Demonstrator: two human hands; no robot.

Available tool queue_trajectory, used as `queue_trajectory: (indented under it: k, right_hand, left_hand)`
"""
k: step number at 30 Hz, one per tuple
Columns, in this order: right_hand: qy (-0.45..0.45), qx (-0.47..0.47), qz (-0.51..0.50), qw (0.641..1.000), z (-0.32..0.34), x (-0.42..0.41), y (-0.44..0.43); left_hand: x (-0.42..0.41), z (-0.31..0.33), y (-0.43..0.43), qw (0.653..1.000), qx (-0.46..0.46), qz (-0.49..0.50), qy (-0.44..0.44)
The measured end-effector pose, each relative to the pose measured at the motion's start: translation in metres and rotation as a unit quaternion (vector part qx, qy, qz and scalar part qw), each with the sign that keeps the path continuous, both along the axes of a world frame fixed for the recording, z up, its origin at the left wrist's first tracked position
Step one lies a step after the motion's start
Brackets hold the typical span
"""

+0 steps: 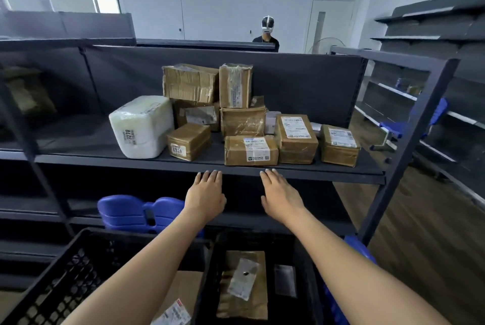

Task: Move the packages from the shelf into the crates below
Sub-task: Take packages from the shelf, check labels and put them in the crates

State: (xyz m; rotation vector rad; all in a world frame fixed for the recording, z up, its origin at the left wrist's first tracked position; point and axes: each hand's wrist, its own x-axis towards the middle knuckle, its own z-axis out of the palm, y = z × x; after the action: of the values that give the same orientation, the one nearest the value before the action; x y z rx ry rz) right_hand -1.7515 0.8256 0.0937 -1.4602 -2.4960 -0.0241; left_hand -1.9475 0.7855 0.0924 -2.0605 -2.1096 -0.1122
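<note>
Both arms reach up toward the shelf [78, 141]. The left hand [206, 194] and right hand [280, 194] are palm-down with fingers [210, 176] straight and close together, holding nothing. Their tips are level with the shelf's front lip. The packages are still grouped on the shelf. One brown parcel [244, 285] already lies in the right crate [207, 285], and a cardboard box [183, 288] lies in the left crate [65, 272].

The step in hand looks like the reach for the next package. The flat brown box [250, 150] at the front edge, just past the right fingertips, is the sensible choice, since nothing rests on it. A hand on each short end would lift it straight toward the person. That would keep it clear of the stacked boxes [236, 86] behind, which could topple if knocked. It should then go down flat into a crate rather than be dropped.

Little writing can be read. The white wrapped parcel [141, 126] carries a sticker with "3270" running sideways. The small brown box [188, 141] beside it has a label that appears to read "6767", turned upside down. The other boxes bear white shipping labels with barcodes, but their print is too small to make out.
</note>
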Motion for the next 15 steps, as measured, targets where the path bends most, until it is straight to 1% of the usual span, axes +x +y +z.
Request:
queue_trajectory:
  k: [4,9,12,15]
  right_hand:
    - [0.017,0.016,0.002,1.000,0.007,-0.042,0.008]
    - [0.039,-0.002,-0.016,0.999,0.012,-0.101,0.018]
    - [0.054,0.004,-0.023,0.998,0.016,-0.135,0.023]
    - [0.059,0.000,-0.032,0.998,0.017,-0.163,0.027]
  left_hand:
    - [-0.045,0.011,0.010,1.000,0.007,-0.001,0.004]
    - [-0.100,0.023,0.024,1.000,0.025,-0.011,-0.007]
    - [-0.131,0.026,0.033,0.999,0.030,-0.015,-0.009]
    - [-0.155,0.025,0.041,0.998,0.026,-0.018,-0.049]
